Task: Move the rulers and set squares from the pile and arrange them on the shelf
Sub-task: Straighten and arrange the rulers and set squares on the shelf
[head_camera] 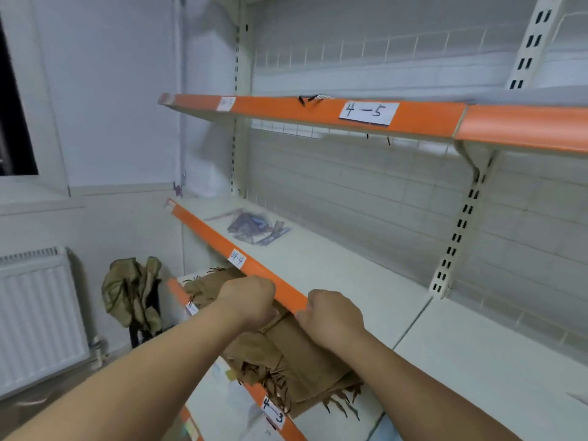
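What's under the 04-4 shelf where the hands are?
Folded brown fringed cloth on the 4-3 shelf, with the left hand and right hand reaching at it. Their fingertips and the cloth's back part are hidden by the 04-4 shelf.

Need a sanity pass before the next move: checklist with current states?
1. Pile of rulers and set squares on the middle shelf: ok, neither hand touches it.
2. Left hand free: cannot tell, fingers curled at the brown fringed cloth.
3. Right hand free: cannot tell, curled by the orange lip.
4. Bare shelf surface right of the pile: ok.
5. Pile sorted: cannot tell, blurred.
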{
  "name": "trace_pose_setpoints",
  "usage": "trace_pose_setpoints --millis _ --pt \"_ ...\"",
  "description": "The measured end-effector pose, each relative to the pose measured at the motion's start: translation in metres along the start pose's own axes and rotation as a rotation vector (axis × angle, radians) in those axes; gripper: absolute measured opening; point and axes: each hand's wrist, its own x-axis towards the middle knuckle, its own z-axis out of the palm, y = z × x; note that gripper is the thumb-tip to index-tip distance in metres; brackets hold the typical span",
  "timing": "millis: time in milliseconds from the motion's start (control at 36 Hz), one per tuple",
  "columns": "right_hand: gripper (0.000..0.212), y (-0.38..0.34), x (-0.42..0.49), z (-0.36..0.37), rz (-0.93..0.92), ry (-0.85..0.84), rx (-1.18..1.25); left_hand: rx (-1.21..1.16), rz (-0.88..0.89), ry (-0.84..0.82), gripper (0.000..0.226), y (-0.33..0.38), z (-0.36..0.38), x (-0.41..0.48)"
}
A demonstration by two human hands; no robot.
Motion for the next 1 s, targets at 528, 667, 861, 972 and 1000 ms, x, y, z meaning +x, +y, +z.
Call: trace_pose_setpoints --millis 528,667,861,972,1000 --pt "0.023 -0.064 0.191 0.038 -0.160 0.025 0.006 0.050 -0.160 -0.015 0.015 -0.133 0.009 0.129" --pt "0.023 -0.065 0.228 0.048 -0.143 0.017 0.001 0.063 -0.156 -0.033 0.020 -0.149 0.013 0.160" --pt "0.026 -0.064 0.267 0.055 -0.088 0.026 -0.013 0.047 -0.119 -0.044 0.031 -0.165 0.019 0.201" --pt "0.033 -0.066 0.288 0.061 -0.027 0.043 -0.026 0.036 -0.071 -0.047 0.025 -0.179 0.028 0.228" --pt "0.034 -0.068 0.294 0.062 -0.011 0.042 -0.030 0.031 -0.060 -0.043 0.025 -0.183 0.030 0.235"
